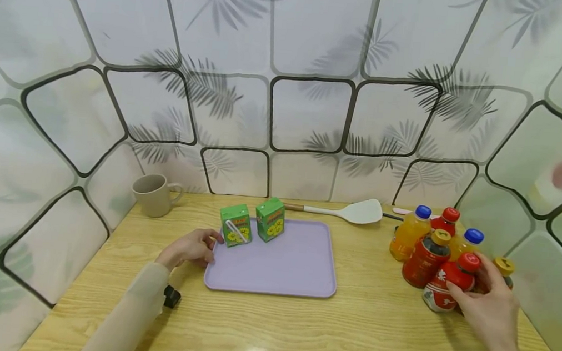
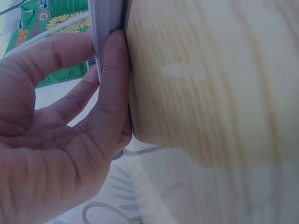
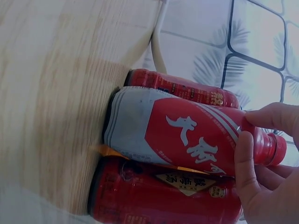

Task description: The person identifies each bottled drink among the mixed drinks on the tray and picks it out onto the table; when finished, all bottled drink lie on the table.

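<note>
At the left rim of the lilac tray (image 1: 273,264), my left hand (image 1: 196,247) pinches the edge between its fingers; the left wrist view shows the tray rim (image 2: 99,28) edge-on within the grip. Two green drink cartons with yellow flowers, a left one (image 1: 235,226) with a white straw and a right one (image 1: 270,220), stand at the tray's back left. My right hand (image 1: 492,305) grips the upper part of a red and white bottle (image 3: 187,128) with a red cap, upright among other bottles. Dark red bottles (image 3: 163,191) flank it in the right wrist view.
Several other bottles, including an orange one with a blue cap (image 1: 410,234), crowd the table's right side. A white spatula (image 1: 363,211) lies behind the tray. A beige mug (image 1: 153,198) stands at the back left. Patterned walls enclose the wooden table (image 1: 247,328).
</note>
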### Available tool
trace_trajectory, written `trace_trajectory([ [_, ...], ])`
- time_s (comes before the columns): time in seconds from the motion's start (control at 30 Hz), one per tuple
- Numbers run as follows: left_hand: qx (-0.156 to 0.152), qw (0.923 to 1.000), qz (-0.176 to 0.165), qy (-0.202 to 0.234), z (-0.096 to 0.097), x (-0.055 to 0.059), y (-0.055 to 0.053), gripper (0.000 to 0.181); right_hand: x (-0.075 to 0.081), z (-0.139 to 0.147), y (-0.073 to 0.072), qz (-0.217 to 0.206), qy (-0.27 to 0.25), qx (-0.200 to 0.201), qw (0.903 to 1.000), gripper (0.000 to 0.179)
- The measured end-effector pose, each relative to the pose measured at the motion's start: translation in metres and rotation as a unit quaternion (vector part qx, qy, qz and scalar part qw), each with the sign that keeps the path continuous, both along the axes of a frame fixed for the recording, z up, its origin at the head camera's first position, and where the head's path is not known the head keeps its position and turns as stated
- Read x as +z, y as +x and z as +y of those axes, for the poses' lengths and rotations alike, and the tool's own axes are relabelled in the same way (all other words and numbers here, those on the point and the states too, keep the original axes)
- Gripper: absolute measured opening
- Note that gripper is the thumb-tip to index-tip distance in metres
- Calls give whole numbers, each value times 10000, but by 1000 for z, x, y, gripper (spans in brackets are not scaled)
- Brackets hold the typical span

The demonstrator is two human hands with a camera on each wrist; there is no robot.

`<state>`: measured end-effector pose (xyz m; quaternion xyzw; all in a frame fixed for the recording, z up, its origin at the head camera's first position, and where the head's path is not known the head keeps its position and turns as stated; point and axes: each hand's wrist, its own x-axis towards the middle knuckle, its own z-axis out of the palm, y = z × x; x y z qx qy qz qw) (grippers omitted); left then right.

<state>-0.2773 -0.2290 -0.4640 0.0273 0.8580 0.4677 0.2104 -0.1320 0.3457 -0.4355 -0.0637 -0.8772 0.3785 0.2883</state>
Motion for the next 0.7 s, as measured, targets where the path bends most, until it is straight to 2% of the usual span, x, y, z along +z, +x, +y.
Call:
trace_trajectory([
  [0.2, -132, 9998, 11, 157, -3, 2, 1, 50, 6, -2, 3, 241, -379, -244, 9987, 69],
  [0.37, -147, 9996, 19, 251, -5, 4, 2, 51, 17, -4, 1, 938, -634, -462, 9925, 50],
  [0.57, -6, 9993, 91, 365, -7, 15, 5, 50, 28, -10, -5, 1555, -417, -251, 9866, 38],
  [0.7, 161, 9992, 325, 139, -8, 27, 5, 45, 34, -20, -11, 1730, -407, 19, 9841, 33],
])
